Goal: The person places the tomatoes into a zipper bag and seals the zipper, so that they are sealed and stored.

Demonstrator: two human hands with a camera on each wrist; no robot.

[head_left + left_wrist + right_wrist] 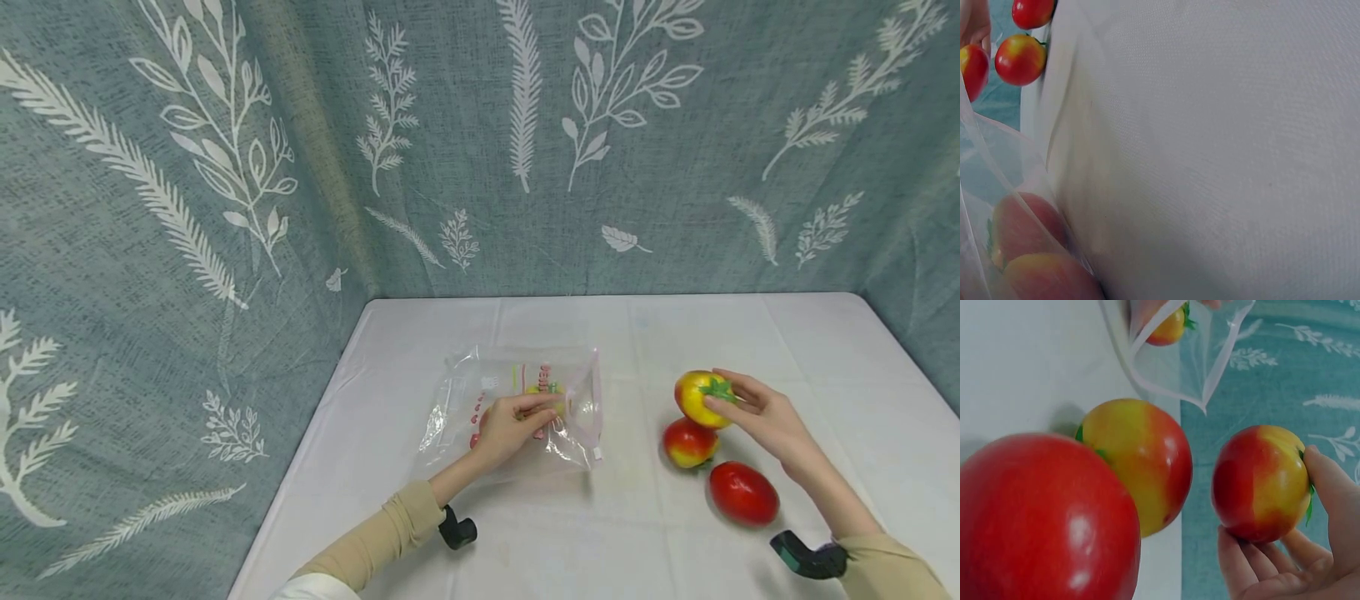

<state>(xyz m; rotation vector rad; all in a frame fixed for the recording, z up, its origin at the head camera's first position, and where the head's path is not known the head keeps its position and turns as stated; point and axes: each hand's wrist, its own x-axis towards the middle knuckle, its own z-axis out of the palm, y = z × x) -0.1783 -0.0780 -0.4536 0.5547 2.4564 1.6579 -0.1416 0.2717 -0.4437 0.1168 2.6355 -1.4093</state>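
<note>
Right hand [768,418], right of centre in the head view: thumb and fingers were clamped on a yellow-and-red fruit [693,398]. The right wrist view showed a gap between this item and a red-yellow fruit [688,446] on the white table [555,542]. A plain red fruit [744,493] lay just beside the latter, towards the lower right of the head view. Left hand [517,427], near the centre of the head view: thumb and fingers were together, pinching the film of a clear printed bag [577,367]. Its mouth faced the right of that frame and stood open at the top of the right wrist view. Two bagged fruits [1029,219] were visible inside at the lower left of the left wrist view
</note>
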